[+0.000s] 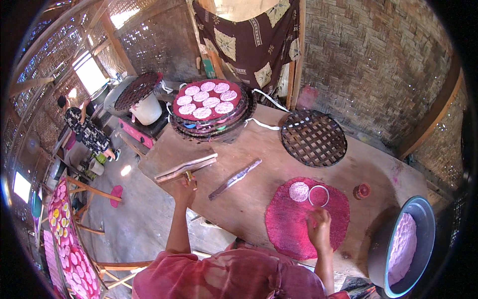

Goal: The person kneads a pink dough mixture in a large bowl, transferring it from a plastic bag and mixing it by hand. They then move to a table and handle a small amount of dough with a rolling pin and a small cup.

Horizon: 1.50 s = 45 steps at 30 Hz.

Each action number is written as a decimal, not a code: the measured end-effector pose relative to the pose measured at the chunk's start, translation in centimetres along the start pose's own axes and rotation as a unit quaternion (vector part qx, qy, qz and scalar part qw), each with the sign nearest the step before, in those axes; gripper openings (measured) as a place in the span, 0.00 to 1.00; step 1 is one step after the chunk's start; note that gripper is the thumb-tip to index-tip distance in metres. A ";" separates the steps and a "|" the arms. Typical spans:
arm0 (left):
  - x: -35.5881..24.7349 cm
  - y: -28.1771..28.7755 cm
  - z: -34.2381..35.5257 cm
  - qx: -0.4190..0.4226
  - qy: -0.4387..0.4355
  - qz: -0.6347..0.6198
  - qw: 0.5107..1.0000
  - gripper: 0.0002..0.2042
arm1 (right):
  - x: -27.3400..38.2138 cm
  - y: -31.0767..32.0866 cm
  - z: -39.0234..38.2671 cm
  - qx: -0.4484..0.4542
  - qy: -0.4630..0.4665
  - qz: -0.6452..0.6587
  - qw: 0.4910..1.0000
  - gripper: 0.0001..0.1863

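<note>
My left hand (186, 185) is at the table's left side, fingers curled beside a long narrow wooden piece (169, 172). A small yellowish thing shows at its fingertips, too small to name. Over a round red cloth (284, 226), my right hand (319, 229) is closed, its fingertips pointing down; whether they hold anything is hidden. Just beyond those fingers a thin pale ring (328, 196) lies flat on the cloth. Left of the ring, close beside it, is a flat pale pink disc (299, 191). A flat, pale-smeared stick (235, 180) lies between my hands.
A small red cup (362, 190) stands right of the cloth. The grey basin (427, 224) at right holds a pale pink mass. Farther back are a dark woven tray (313, 138) and stacked trays topped with pink discs (207, 86). A person (85, 124) stands far left, beyond a disc-covered rack (74, 256).
</note>
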State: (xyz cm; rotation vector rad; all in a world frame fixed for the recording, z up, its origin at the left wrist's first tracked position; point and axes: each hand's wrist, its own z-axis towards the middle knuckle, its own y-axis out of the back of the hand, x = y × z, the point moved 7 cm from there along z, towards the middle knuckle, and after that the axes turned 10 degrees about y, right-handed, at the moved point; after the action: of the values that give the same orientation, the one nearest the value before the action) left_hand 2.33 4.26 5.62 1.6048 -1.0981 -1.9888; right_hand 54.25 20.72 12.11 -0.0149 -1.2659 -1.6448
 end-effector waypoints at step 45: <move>-26.0 2.1 -23.3 0.956 -0.001 -0.235 0.176 0.10 | 22.0 3.9 19.5 0.068 0.306 0.250 0.916 0.42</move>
State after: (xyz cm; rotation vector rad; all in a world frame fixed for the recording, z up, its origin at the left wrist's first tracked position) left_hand 31.36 12.98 23.11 -0.8130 1.3650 -0.4610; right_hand 36.10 20.01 35.58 0.2283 -0.7955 -0.9968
